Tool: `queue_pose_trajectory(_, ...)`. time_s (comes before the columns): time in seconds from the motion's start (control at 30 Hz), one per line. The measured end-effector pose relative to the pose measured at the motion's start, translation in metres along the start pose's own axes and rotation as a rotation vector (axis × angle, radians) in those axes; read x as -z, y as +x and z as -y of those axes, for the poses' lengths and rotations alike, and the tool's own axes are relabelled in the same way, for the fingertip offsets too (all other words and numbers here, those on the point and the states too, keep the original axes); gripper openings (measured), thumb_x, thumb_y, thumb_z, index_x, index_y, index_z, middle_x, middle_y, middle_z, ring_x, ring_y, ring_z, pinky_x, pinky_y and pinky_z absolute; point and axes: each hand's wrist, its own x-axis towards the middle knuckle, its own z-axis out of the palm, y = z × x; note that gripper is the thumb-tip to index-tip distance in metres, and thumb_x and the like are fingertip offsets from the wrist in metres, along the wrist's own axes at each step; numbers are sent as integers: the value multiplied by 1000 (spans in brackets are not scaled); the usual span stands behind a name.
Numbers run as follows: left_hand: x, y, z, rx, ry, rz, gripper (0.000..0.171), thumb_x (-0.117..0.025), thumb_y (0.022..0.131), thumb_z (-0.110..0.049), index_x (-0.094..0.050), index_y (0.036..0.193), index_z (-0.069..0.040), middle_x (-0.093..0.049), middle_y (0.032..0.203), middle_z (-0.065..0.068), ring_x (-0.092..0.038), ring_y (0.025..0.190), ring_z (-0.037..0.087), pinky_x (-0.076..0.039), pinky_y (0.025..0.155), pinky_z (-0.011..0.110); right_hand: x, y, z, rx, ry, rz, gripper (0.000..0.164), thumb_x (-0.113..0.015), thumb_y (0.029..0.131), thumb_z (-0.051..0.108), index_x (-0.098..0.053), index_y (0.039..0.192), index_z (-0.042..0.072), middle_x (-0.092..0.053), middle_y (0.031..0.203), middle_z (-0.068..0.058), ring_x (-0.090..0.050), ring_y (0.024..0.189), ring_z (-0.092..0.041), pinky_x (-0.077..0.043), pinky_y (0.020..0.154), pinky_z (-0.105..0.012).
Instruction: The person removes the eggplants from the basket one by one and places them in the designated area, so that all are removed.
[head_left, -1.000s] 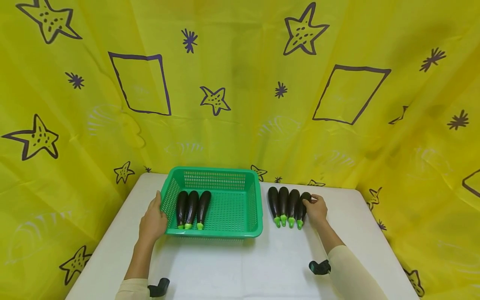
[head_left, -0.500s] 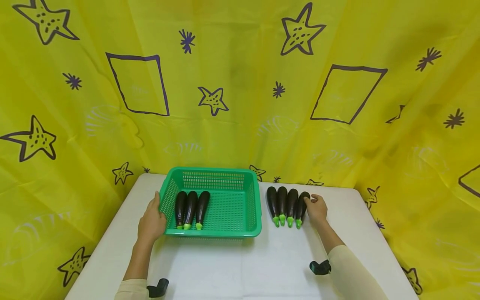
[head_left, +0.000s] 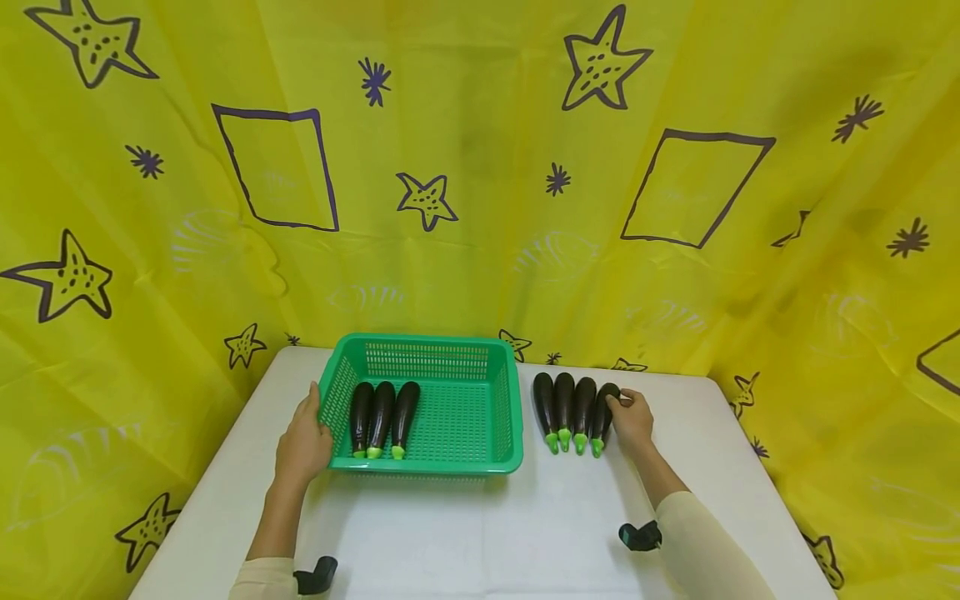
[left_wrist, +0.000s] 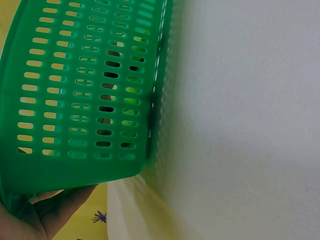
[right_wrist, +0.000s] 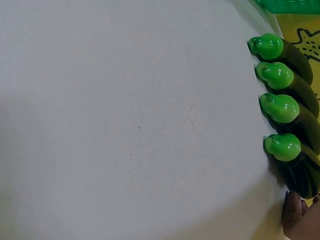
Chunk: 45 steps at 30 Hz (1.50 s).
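My left hand (head_left: 303,446) grips the left rim of a green plastic basket (head_left: 427,467); in the left wrist view its thumb lies along the perforated outer wall (left_wrist: 65,165). Three dark eggplants (head_left: 382,417) with green stem ends lie side by side in the basket's left part. To the right of the basket, several more eggplants (head_left: 564,408) lie in a row on the table, stems toward me. My right hand (head_left: 634,419) touches the upper right side of the rightmost eggplant (head_left: 602,417). In the right wrist view, the fingertips (right_wrist: 291,200) show just below that eggplant (right_wrist: 297,175).
The table (head_left: 480,533) has a white cover. Yellow curtain (head_left: 480,275) with drawn stars and frames encloses its back and sides. A black device (head_left: 318,575) sits at the left wrist and another black device (head_left: 640,535) at the right wrist.
The view shifts slightly. My right fingertips come a little away from the rightmost eggplant, then touch it again. The basket, the eggplants and my left hand stay in place.
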Motion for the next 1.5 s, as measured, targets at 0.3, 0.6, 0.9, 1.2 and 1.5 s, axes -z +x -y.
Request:
queue_pose_trajectory(0.3,2,-1,-1,9,0,5,72,-39,99,0,-11,165,6,-26,164,33,-57,104,50,-47,89,67,1,2,-1,24,-6,-27,55,-56,105,20,-45,147,-13,-54,135,-38,-54,122,-50,-45,103,-54)
queue_pose_trajectory(0.6,2,-1,0,7,3,5,72,-40,99,0,-11,165,6,-26,164,34,-58,95,46,-49,82,63,1,-2,8,157,-43,-78,53,-62,102,16,-50,145,-12,-53,137,-39,-49,129,-53,-39,107,-61)
queue_pose_trajectory(0.9,1,-1,1,2,0,1,72,-39,99,0,-10,165,6,-26,164,33,-58,96,47,-49,84,64,-9,-18,30,257,-38,-16,56,-65,102,20,-48,148,-8,-49,143,-32,-40,134,-50,-32,110,-62)
queue_pose_trajectory(1.2,-1,0,0,0,-3,5,73,-39,100,0,-8,166,4,-25,165,33,-57,103,49,-48,87,65,-23,-37,53,346,96,71,53,-68,103,14,-49,148,-6,-49,145,-27,-45,132,-45,-39,109,-57)
queue_pose_trajectory(1.5,0,-1,1,-15,8,-4,72,-38,99,0,-10,165,6,-27,164,33,-59,99,48,-49,80,63,-44,-69,76,442,199,224,53,-69,102,12,-49,149,-3,-50,145,-28,-52,128,-44,-48,103,-45)
